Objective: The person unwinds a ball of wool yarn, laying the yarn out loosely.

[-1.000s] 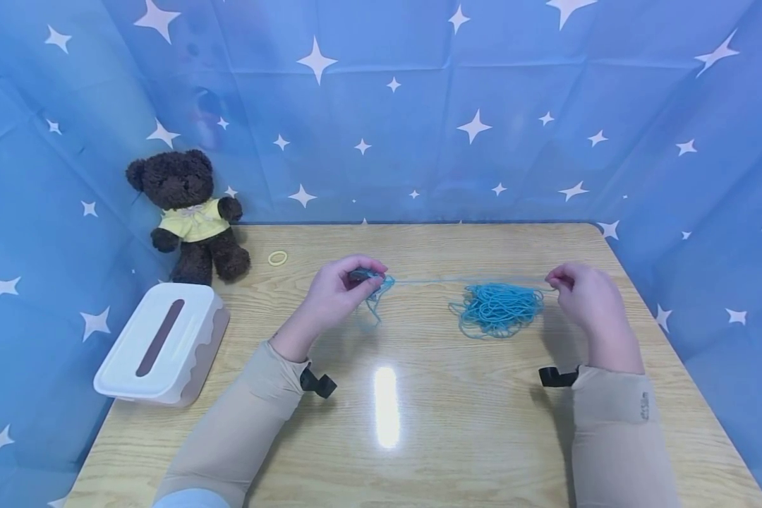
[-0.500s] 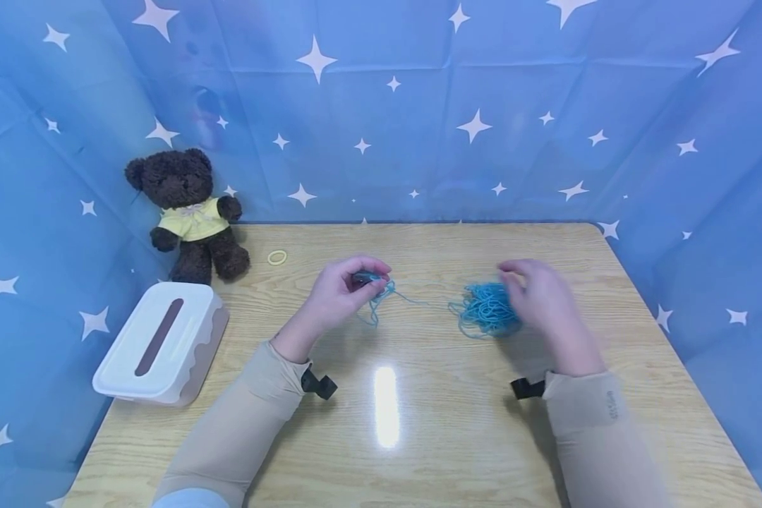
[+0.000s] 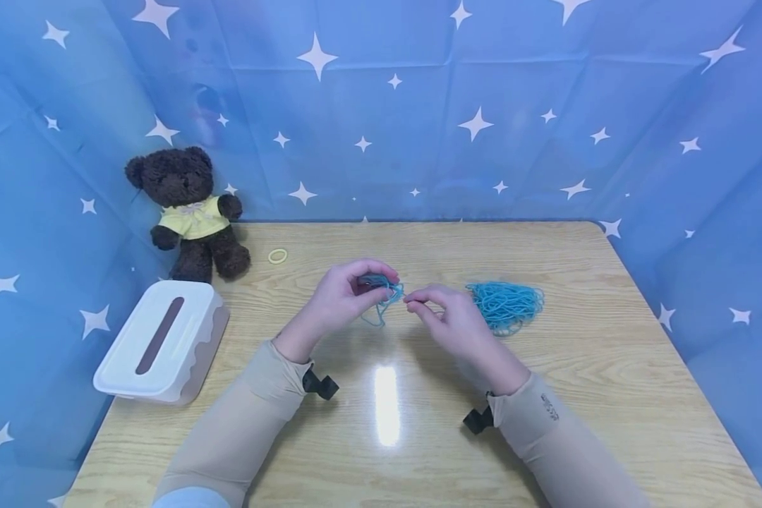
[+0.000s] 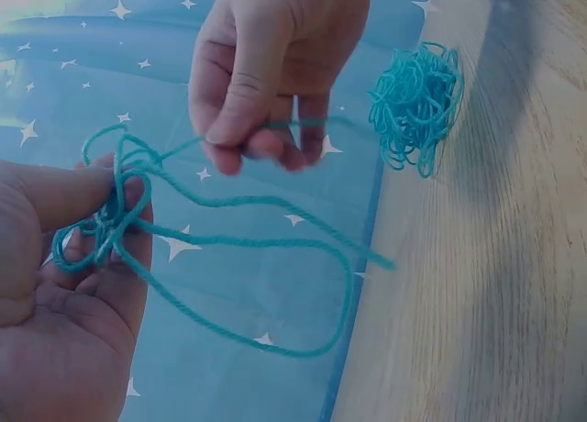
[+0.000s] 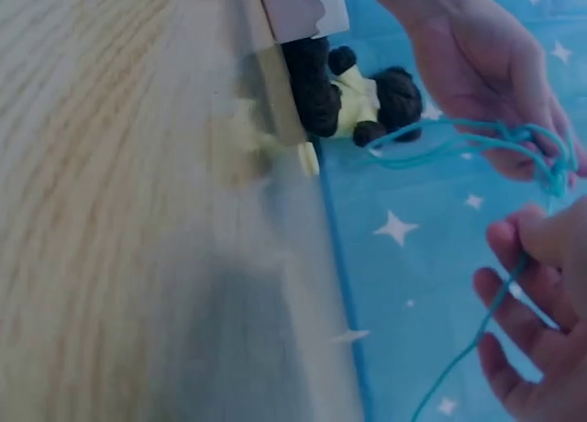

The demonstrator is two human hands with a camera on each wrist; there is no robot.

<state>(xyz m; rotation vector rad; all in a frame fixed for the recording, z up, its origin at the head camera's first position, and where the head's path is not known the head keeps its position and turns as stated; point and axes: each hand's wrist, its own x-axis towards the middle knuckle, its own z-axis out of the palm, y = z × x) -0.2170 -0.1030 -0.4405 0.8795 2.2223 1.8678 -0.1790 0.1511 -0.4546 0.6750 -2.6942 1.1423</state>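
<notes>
My left hand (image 3: 346, 296) pinches a small bundle of teal yarn (image 4: 117, 206) between thumb and fingers, above the table's middle. Loops and a loose end hang out of the bundle in the left wrist view. Just right of it, my right hand (image 3: 451, 317) pinches a single strand of the same yarn (image 5: 500, 298) with thumb and forefinger. That strand runs from the bundle through the right fingers and trails off the other side. A loose pile of teal yarn (image 3: 511, 305) lies on the table beyond the right hand, its left edge partly hidden by that hand.
A brown teddy bear (image 3: 193, 212) in a yellow shirt sits at the back left. Before it stands a white box (image 3: 127, 346) with a slotted lid. A small yellow ring (image 3: 277, 256) lies on the wooden table (image 3: 330, 458), and a blue star-printed curtain (image 3: 419, 106) hangs behind.
My right hand has moved left from beyond the yarn pile to beside the left hand. The strand, stretched straight earlier, is now short between the hands. My left hand has barely moved.
</notes>
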